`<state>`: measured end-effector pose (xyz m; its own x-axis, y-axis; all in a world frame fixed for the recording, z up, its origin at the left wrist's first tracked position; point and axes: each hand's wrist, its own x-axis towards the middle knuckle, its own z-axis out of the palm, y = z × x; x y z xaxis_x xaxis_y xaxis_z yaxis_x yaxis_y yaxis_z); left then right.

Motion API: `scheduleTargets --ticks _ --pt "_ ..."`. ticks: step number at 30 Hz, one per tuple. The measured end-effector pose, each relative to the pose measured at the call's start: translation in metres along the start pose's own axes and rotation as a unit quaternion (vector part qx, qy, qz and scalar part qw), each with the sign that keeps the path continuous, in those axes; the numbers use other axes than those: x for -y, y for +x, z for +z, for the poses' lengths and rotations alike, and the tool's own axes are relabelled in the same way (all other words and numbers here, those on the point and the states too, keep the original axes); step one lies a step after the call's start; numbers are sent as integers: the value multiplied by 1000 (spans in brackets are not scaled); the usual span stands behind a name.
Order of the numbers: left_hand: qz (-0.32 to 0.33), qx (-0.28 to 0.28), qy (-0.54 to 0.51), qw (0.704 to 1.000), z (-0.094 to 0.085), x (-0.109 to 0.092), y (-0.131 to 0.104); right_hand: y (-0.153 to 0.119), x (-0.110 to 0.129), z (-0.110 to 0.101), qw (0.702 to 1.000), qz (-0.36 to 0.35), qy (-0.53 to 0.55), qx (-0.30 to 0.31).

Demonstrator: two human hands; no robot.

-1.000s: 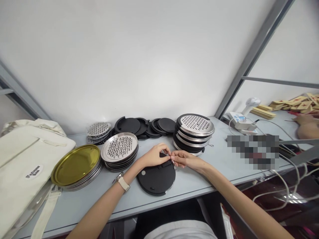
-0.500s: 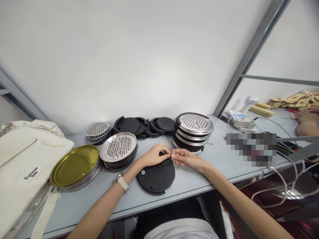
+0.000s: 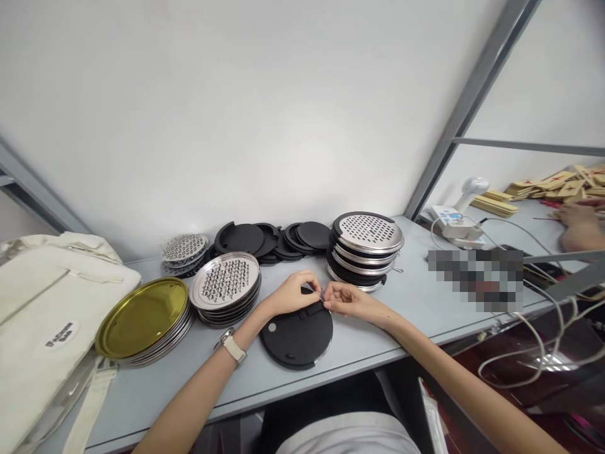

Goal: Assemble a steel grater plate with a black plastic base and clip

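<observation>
A round black disc [image 3: 297, 340] lies near the table's front edge, a bit of shiny rim showing at its lower right. Over its upper edge my left hand [image 3: 297, 292] is closed, thumb and fingertips pinching a small metal piece [image 3: 322, 296]. From the right, my right hand [image 3: 348, 299] pinches at the same small piece, its fingertips almost touching the left ones. The exact shape of the piece is too small to tell. Behind my right hand stands a stack of black and silver grater discs [image 3: 367, 233].
Left of my hands are a grater plate stack [image 3: 225, 282], gold-topped plates [image 3: 144, 315] and a cream bag [image 3: 47, 315]. Black rings and lids [image 3: 246, 239] lie along the wall. On the right are a white device [image 3: 456, 224], cables and another person's hand [image 3: 581, 217].
My fingertips have parted slightly, and the small metal piece now shows between them instead of dangling below my right fingers. The black disc has stayed in place.
</observation>
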<state>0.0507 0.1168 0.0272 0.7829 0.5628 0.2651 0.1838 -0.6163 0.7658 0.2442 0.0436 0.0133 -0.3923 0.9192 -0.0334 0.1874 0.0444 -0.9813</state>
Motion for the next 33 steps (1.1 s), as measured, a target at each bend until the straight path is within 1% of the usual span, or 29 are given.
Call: scheduleTargets --ticks 5,8,14,18,26,29,33 --pt "11 21 -10 1000 -3 -2 0 -2 2 1 1000 -7 -7 8" --pt "17 36 5 999 -5 -3 0 -2 2 2 1000 -1 1 17" --pt "36 49 25 998 -9 -4 0 -2 1 2 1000 -9 2 25" --pt "49 57 30 997 -11 -2 0 -2 2 2 1000 -4 -3 26" --pt "59 70 43 995 -12 1 -1 2 1 1 1000 -18 -3 7" --pt "62 68 31 995 -12 2 -1 4 1 0 1000 -4 9 9" --pt "56 70 21 996 -11 4 -1 5 0 0 999 25 6 27"
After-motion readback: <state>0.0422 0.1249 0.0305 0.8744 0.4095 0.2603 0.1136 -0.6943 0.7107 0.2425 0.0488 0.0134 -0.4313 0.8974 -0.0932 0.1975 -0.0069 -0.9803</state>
